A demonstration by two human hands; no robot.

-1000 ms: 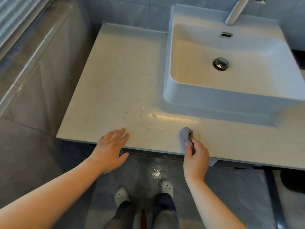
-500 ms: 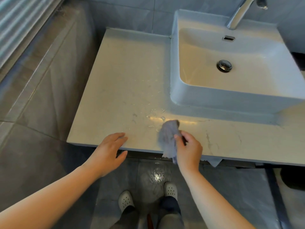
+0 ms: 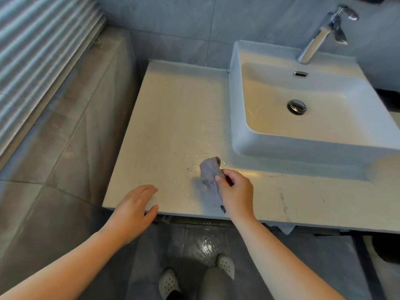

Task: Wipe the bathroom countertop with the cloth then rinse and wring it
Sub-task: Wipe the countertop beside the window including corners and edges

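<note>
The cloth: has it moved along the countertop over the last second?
Yes. The cloth, in the right hand, went left along the front of the countertop, away from the sink's near corner, into the water streaks.

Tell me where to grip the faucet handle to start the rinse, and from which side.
Grip the faucet handle at its rounded free end, the part that juts out at the top of the faucet. Come from the front, over the sink; the wall is close behind. The left hand is free, though farther; the right hand holds the cloth.
</note>
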